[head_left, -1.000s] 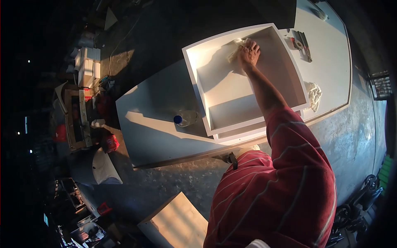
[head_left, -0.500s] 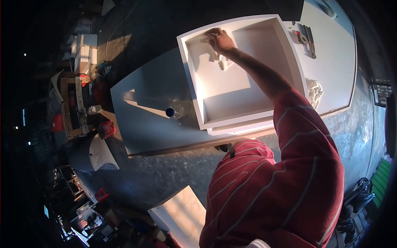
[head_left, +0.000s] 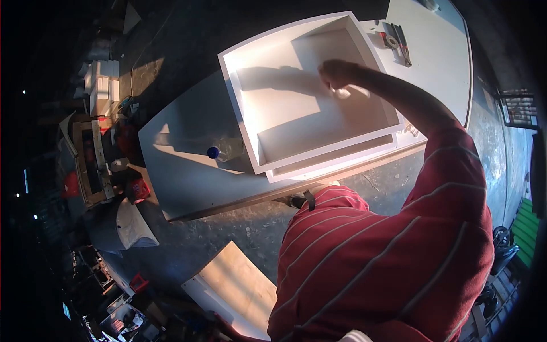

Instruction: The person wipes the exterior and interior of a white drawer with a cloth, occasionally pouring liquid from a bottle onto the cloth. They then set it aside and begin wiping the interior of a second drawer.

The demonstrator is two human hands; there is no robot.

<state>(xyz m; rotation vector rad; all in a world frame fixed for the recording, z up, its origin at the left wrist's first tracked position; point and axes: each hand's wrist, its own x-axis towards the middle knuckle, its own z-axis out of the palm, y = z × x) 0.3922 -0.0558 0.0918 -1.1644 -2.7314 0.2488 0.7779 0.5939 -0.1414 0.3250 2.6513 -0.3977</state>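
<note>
My right hand (head_left: 336, 74) is closed over the inside of a white open box (head_left: 353, 142), which looks like a drawer or shallow cabinet. A whitish cloth (head_left: 342, 93) shows below its fingers, bunched and partly hidden by the hand. The hand casts a long shadow on the sunlit bottom panel. Beneath the box, the edge of another white piece (head_left: 336, 162) sticks out on the table side nearest me. My left hand is out of the picture.
The box rests on a large table (head_left: 188, 188). A clear bottle with a blue cap (head_left: 213, 153) is left of it. To the right lie a tape roll (head_left: 391, 42) and a dark tool (head_left: 401, 48). A wooden-topped box (head_left: 239, 279) stands on the floor.
My right hand has moved from the box's far left corner toward its right side, taking the cloth along. The view has shifted, so the table appears further left.
</note>
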